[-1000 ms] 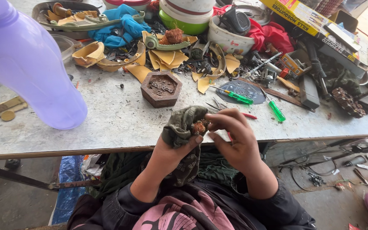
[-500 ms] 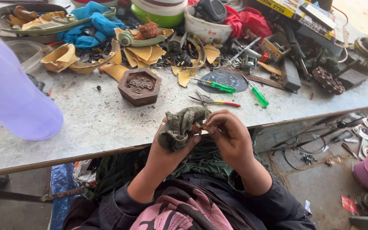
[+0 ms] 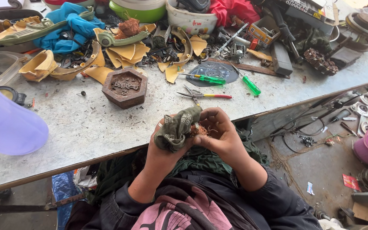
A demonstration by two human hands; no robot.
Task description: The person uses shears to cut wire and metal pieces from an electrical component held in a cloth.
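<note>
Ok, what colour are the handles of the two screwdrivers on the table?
Both screwdrivers have translucent green handles, clearest in the head view, lying beyond the cloth-wrapped part in the hands.

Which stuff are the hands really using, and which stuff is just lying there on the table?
In use:
left hand, gripping the olive-green cloth
right hand, fingers at the copper wire tuft

Just lying about:
hexagonal wooden dish
two green-handled screwdrivers
red-handled pliers
blue cloth
yellow plastic pieces

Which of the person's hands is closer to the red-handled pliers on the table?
Right. The right hand sits just below the pliers; the left hand, holding a green cloth, is farther left and lower.
</note>
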